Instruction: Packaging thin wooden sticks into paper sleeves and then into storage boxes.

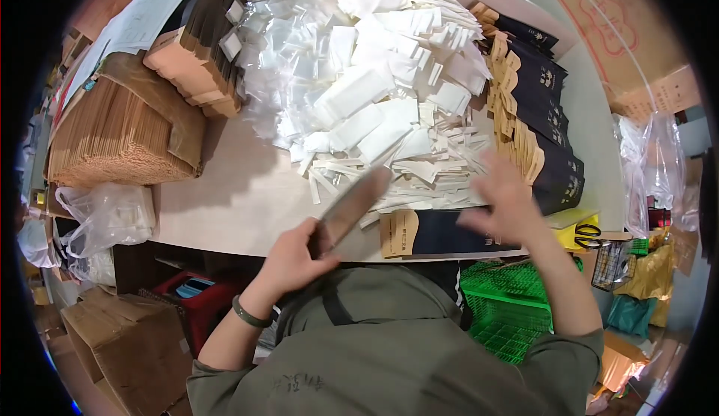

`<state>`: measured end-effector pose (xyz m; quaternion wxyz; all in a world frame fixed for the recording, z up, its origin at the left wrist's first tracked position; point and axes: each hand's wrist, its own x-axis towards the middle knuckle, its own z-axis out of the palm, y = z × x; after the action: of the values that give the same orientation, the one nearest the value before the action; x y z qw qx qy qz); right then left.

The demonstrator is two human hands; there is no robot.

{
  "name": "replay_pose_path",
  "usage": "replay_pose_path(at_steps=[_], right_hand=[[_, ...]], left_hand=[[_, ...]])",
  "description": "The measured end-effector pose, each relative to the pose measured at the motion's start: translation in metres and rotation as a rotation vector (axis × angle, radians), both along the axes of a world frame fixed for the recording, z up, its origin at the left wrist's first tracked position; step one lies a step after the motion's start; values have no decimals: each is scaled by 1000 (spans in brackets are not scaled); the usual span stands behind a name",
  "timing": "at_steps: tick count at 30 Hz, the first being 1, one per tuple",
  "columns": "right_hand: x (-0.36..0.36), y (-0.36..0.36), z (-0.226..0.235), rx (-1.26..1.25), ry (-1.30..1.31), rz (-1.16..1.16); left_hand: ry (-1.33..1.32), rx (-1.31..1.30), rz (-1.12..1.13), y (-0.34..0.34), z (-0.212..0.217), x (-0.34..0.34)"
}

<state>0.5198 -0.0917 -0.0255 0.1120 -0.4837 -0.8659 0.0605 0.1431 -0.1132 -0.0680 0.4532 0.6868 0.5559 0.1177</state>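
Observation:
My left hand point(298, 262) is closed round the lower end of a long narrow brown-and-dark paper bag point(352, 210), blurred and slanting up over the table. Blurred too, my right hand point(505, 202) has its fingers apart above the right part of a flat dark bag point(442, 232) with a tan end, which lies along the table's front edge. In front of both hands spreads a heap of white flat packets point(374, 109), with thin white sticks point(442, 187) on its near side and clear packets point(281, 64) on its left.
Filled dark-and-tan bags point(550, 131) line the right side. At the left stand a stack of brown paper bags point(120, 135) and another dark-and-tan stack point(195, 64). Black-handled scissors point(588, 235) sit by the right front corner. A green basket point(505, 304) is below the table edge.

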Motion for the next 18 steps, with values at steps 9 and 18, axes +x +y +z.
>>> replay_pose_path(at_steps=[9, 18], right_hand=[[-94, -31, -39, 37, 70, 204], [-121, -39, -56, -382, 115, -379]], left_hand=[[-308, -283, -354, -10, -4, 39], [98, 376, -37, -17, -36, 6]])
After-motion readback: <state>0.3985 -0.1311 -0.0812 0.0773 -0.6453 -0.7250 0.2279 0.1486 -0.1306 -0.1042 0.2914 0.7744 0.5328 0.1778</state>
